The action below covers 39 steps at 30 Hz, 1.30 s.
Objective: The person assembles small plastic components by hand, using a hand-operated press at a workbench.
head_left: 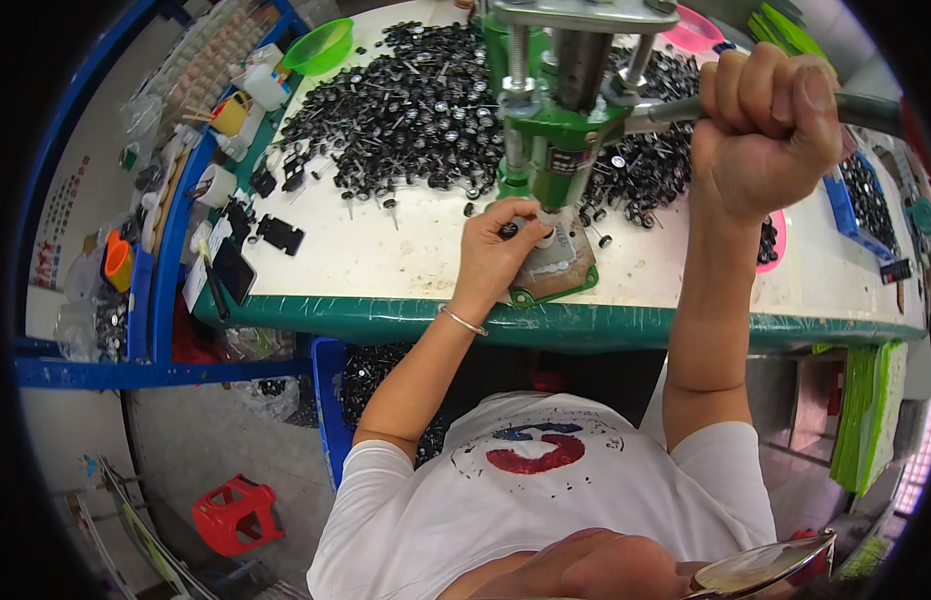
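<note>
A green hand-lever press [563,175] stands on the white table, with steel columns and a ram above its base. My right hand [765,135] is closed around the press's metal lever [670,113], raised at the right. My left hand [495,250] is at the press base [553,268], thumb and fingers pinched together beside the ram's lower end. A small black round part [507,230] shows between those fingers; its far side is hidden. Behind the press spreads a large heap of black round parts with thin metal pins [415,115].
A green bowl [320,47] sits at the table's far left and a pink basin [693,28] at the back. Blue shelving [175,260] borders the left side. A blue bin of black parts [860,205] stands at right. A red stool [235,515] is on the floor.
</note>
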Available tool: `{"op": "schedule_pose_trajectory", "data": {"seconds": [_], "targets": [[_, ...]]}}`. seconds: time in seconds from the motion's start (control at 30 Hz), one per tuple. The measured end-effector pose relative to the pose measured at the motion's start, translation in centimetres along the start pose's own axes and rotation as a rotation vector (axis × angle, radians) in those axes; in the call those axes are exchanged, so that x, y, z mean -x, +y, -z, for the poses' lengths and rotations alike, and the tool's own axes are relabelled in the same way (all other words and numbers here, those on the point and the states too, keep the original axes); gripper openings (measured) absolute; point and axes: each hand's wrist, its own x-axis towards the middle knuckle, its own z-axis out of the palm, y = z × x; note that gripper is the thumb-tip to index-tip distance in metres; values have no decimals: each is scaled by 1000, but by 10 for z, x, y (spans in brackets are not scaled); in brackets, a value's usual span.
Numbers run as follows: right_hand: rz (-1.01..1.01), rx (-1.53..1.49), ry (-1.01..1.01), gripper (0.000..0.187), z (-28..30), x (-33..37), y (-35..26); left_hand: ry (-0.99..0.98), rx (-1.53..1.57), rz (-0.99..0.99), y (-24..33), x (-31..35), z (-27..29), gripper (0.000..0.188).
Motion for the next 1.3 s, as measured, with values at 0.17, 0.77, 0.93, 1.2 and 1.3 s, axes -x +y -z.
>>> {"op": "schedule_pose_trajectory", "data": {"seconds": [0.17, 0.77, 0.93, 1.2, 1.3], "targets": [[-107, 110, 33, 38, -2, -15, -6, 11, 113, -21, 6, -3, -11, 28], [-649, 1032, -355, 30, 140, -15, 9, 466, -620, 254, -40, -15, 190, 24], [-521, 1691, -646, 24, 223, 49, -33, 343, -1153, 321, -8, -35, 150, 26], [-653, 1569, -629, 15, 247, 61, -28, 277, -298, 145, -25, -32, 126, 14], [-686, 1542, -519, 14, 255, 53, -30, 287, -169, 219, -4, -23, 102, 14]]}}
